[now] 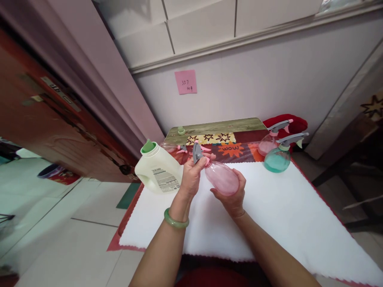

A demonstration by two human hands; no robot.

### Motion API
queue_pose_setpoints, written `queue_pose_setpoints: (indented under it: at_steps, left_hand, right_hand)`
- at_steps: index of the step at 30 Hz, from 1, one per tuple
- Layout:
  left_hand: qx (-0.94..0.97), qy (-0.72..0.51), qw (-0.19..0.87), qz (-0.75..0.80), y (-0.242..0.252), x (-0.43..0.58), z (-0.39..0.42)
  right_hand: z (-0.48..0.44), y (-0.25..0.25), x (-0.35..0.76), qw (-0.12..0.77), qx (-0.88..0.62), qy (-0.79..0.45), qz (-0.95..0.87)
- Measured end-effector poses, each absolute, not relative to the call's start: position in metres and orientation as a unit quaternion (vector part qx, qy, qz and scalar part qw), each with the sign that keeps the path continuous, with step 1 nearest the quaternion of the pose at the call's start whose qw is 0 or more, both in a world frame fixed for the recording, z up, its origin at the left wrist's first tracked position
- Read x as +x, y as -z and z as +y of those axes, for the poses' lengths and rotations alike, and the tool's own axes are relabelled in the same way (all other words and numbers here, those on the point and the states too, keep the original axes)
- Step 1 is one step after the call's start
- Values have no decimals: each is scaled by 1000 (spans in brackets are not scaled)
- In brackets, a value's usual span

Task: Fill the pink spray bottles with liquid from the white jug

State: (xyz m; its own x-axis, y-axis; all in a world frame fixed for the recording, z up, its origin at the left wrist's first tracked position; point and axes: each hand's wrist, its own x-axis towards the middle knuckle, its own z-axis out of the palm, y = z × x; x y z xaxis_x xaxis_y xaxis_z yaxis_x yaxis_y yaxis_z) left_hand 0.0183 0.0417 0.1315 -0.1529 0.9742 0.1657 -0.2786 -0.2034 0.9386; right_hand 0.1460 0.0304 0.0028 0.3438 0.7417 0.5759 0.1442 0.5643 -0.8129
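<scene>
A pink spray bottle is held tilted above a white cloth. My right hand cups the bottle's round body from below, fingers wrapped round it. My left hand, with a green bangle at the wrist, grips the grey spray head at the bottle's neck. A white detergent jug with a green open spout stands just left of my left hand.
A pink spray bottle and a teal spray bottle stand at the table's far right. Another spray bottle lies behind the jug. A green cap sits at the far edge. A pink note hangs on the wall.
</scene>
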Motion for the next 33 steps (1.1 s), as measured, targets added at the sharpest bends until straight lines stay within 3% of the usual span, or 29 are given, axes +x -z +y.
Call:
queue_pose_setpoints:
  at_steps: [5, 10, 18, 24, 33]
  left_hand:
    - [475, -616, 503, 377, -130, 6, 43]
    - [486, -610, 506, 369, -124, -3, 43]
    - [463, -610, 533, 360, -119, -8, 38]
    - [473, -625, 512, 352, -117, 0, 35]
    - [465, -648, 488, 356, -116, 6, 35]
  right_hand:
    - [31, -2, 147, 673, -390, -384, -498]
    - [36, -6, 148, 566, -285, -645, -427]
    - [38, -11, 156, 427, -195, -787, -400]
    - [37, -7, 155, 420, -192, -807, -369]
    - [33, -5, 148, 491, -228, -728, -420]
